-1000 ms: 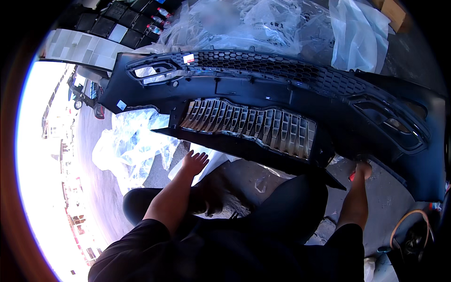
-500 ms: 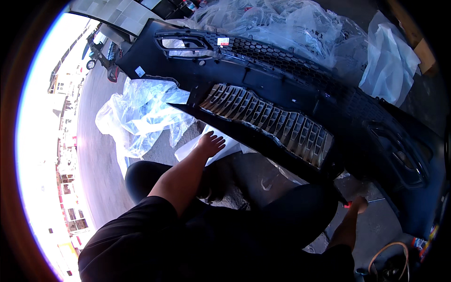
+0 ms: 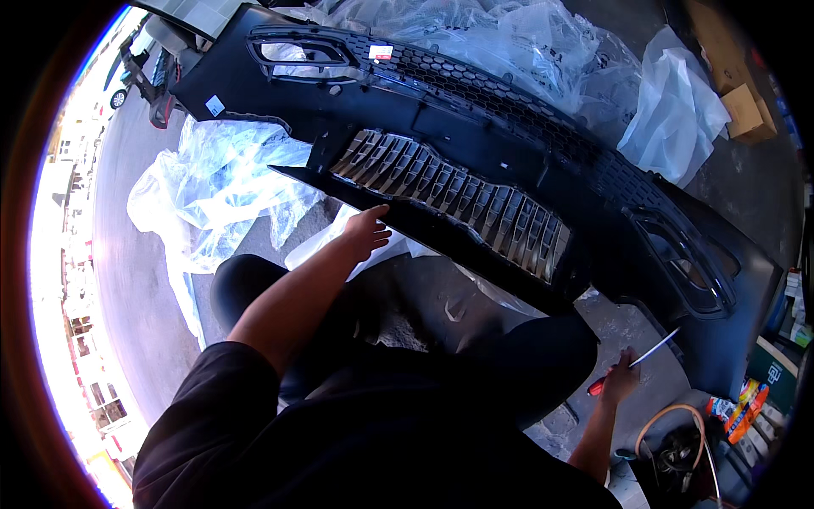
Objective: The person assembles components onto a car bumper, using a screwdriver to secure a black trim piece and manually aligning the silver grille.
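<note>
A large black car bumper (image 3: pixel 475 127) lies across the space in front of me, its inner side up. Fixed in its middle is a grille (image 3: pixel 458 199) with many slanted slats. My left hand (image 3: pixel 368 234) is at the bumper's near edge, below the grille's left part; its fingers are apart and hold nothing. Whether the thumb touches the edge I cannot tell. My right hand (image 3: pixel 623 382) is wrapped round a screwdriver (image 3: pixel 655 347) at the right. The red handle shows below the fist, and the shaft points up and right toward the bumper's right end.
Crumpled clear plastic sheeting (image 3: pixel 229 187) lies at the left, with more plastic wrap (image 3: pixel 509 42) behind the bumper. A cardboard box (image 3: pixel 746 114) stands at the far right. Near my right arm are an orange hose (image 3: pixel 674 409) and a colourful packet (image 3: pixel 746 409).
My left hand has risen to the bumper's near edge. My right hand has turned the screwdriver, so its shaft now tilts upward. The whole view has shifted, with the bumper lower-left in it.
</note>
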`<state>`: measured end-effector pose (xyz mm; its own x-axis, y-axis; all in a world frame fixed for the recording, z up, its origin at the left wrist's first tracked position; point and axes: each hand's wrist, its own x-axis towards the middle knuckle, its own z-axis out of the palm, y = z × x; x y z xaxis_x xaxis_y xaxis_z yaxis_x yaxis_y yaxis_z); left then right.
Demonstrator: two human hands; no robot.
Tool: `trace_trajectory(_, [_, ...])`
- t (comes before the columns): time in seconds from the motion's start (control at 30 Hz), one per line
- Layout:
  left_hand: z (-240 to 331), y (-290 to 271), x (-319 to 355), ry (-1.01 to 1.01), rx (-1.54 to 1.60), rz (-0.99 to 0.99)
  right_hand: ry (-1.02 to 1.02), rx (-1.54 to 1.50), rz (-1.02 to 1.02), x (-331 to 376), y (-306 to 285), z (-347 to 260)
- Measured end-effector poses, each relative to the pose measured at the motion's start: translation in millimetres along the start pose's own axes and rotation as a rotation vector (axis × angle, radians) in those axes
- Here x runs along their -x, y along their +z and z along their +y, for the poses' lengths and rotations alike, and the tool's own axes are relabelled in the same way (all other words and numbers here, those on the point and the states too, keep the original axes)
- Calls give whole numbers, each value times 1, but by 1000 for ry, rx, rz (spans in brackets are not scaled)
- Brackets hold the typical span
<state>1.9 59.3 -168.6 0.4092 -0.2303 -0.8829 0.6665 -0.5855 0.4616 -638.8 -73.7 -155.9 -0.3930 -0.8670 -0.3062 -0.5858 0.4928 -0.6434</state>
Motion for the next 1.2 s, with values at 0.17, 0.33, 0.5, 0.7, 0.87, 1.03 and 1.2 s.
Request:
trace_trajectory(0.17, [-44, 8, -82, 99, 534, 109, -387, -107, -206, 22, 41, -205])
trace_trajectory(0.33, [-52, -11, -120, 70, 901, -185, -185, -281, -1050, 57, 189, -319])
trace_trajectory(0.5, [-39, -6, -127, 154, 978, -450, -244, 70, -1360, 123, 394, -309])
trace_trajectory(0.7, [-43, -15, -138, 160, 980, -380, -336, 190, -1187, 186, 512, -279])
trace_trajectory(0.87, [-44, -12, -133, 115, 1022, -308, -321, 223, -1075, 197, 532, -272])
trace_trajectory(1.03, [-41, -10, -135, 55, 1009, -275, -193, 114, -1083, 199, 532, -273])
trace_trajectory(1.2, [-53, -9, -152, 46, 1038, -270, -112, 177, -1061, 203, 541, -275])
